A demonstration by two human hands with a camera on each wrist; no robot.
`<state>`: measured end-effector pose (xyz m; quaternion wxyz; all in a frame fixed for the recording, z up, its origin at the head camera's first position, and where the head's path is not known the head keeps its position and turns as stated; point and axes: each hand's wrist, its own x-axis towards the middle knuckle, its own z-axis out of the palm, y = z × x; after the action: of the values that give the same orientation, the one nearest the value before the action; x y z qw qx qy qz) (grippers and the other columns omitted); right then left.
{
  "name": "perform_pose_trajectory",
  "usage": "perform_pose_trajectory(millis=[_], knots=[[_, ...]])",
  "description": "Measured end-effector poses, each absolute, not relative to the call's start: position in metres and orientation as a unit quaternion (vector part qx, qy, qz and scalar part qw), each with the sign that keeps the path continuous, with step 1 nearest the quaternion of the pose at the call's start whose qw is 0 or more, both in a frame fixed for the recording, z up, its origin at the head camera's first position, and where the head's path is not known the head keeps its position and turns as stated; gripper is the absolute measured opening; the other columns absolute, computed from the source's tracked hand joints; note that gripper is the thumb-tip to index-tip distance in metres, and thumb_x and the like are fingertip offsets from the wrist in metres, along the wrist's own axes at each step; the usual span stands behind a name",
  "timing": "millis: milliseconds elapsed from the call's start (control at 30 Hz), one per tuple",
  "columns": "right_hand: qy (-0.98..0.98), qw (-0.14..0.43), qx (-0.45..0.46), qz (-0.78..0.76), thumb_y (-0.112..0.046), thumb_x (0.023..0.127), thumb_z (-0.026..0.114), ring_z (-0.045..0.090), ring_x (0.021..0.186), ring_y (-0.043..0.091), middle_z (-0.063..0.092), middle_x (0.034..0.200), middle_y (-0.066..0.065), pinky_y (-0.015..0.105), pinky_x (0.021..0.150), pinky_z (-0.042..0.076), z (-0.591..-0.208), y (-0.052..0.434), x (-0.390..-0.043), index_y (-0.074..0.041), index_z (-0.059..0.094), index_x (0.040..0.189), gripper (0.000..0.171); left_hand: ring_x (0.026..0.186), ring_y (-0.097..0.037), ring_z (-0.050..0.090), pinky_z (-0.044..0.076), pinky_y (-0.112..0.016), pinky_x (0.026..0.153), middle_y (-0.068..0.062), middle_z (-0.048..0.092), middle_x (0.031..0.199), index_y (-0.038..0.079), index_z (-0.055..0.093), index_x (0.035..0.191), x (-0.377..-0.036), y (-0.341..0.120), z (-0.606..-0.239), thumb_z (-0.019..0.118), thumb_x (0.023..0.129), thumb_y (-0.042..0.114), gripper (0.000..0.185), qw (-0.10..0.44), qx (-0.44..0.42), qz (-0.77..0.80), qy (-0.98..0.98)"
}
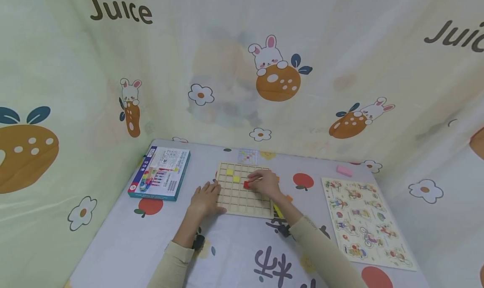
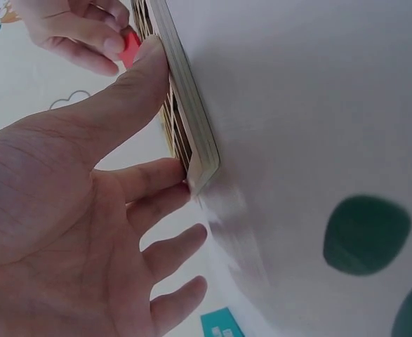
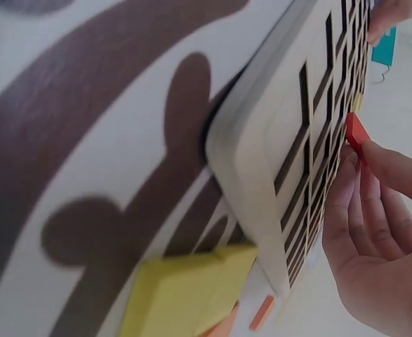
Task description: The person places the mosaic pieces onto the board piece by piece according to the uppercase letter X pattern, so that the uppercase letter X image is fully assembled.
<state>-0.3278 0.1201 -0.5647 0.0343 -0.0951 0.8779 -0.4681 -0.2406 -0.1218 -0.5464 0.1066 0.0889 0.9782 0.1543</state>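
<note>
We pinch the small red tile (image 1: 246, 185), light, stiff and best held by its edges, in our right hand (image 1: 266, 183) over the wooden grid board (image 1: 242, 199), while our left hand (image 1: 204, 199) rests open-fingered against the board's edge.

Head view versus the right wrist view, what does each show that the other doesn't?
Only the head view shows the blue-edged game box, the pink eraser-like block and the wooden picture puzzle board. Only the right wrist view shows the flat yellow square piece lying beside the grid's corner. Both show the wooden grid board and the right hand pinching the small red square tile.
</note>
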Motion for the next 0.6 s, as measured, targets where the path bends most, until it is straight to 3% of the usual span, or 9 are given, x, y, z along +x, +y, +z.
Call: perform_pose_trajectory(millis=[133, 600], knots=[[0.886, 0.039, -0.099, -0.452, -0.004, 0.085, 0.084, 0.072, 0.077, 0.014, 0.078, 0.090, 0.003, 0.029, 0.066, 0.060, -0.566, 0.113, -0.328, -0.005, 0.080, 0.106, 0.021, 0.155, -0.041, 0.028, 0.021, -0.061, 0.127, -0.016, 0.035, 0.167, 0.004, 0.043, 0.157, -0.241, -0.121, -0.547, 0.084, 0.085, 0.045, 0.093, 0.105, 0.087, 0.154, 0.979], [0.901, 0.041, -0.106, -0.418, -0.008, 0.084, 0.086, 0.074, 0.079, 0.012, 0.078, 0.089, -0.004, 0.034, 0.073, 0.062, -0.567, 0.108, -0.328, -0.011, 0.081, 0.102, 0.019, 0.155, -0.041, 0.027, 0.021, -0.061, 0.127, -0.016, 0.035, 0.167, 0.004, 0.043, 0.158, -0.241, -0.121, -0.546, 0.083, 0.086, 0.045, 0.092, 0.111, 0.090, 0.153, 0.978]])
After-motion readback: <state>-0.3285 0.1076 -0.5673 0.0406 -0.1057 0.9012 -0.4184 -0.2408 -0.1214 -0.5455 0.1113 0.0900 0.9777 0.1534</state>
